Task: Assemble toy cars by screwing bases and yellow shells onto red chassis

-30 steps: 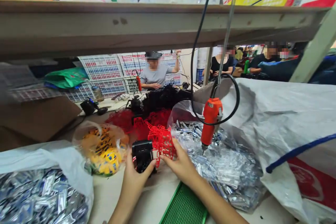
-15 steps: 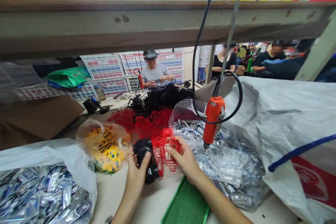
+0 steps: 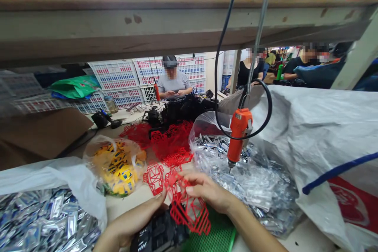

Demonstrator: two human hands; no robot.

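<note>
In my left hand (image 3: 141, 214) is a black plastic part (image 3: 158, 233) with slots and ridges, held low near the bottom edge of the view. My left thumb reaches up to a red lattice frame (image 3: 195, 214). The fingers of my right hand (image 3: 208, 191) are closed on the upper end of this thin frame. It slants over the right side of the black part and hides some of it. Just beyond my hands lies a loose red frame (image 3: 154, 177), with a heap of more red frames (image 3: 169, 141) behind it.
An orange electric screwdriver (image 3: 238, 130) hangs on a cable right of my hands. Under my right forearm is a green mesh tray (image 3: 214, 236). Bags of silvery parts (image 3: 44, 216) and yellow parts (image 3: 124, 177) stand left, a clear bag (image 3: 251, 181) right. A co-worker (image 3: 174, 80) sits opposite.
My right hand has brought a red frame from beside the heap down to the black part. The black part has turned and come lower and nearer to me.
</note>
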